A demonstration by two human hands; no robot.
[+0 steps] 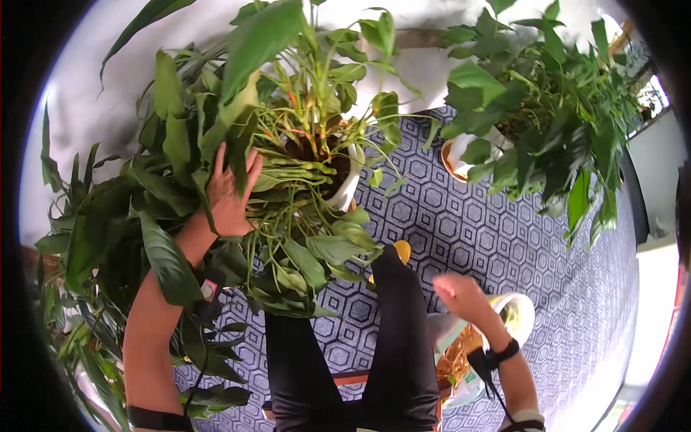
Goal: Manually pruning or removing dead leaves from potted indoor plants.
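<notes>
My left hand (231, 202) is among the broad green leaves of a potted plant, its fingers spread against leaves and stems. One leaf hangs in front of part of the palm. The plant's stems (302, 170) rise and lean out of dark soil (339, 171) in a white pot (350, 186). My right hand (464, 296), slightly blurred, is held in the air right of my knee with its fingers curled. Whether anything small is between those fingers cannot be made out. Below that wrist, a clear plastic bag (448, 330) contains dry brown leaves (458, 356).
A white bucket (526, 313) stands beside the bag, with something yellow-green inside. Another leafy potted plant (545, 119) is at the back right. More foliage (92, 335) fills the left side. Patterned grey flooring (432, 216) lies between the plants. My legs (399, 345) extend forward.
</notes>
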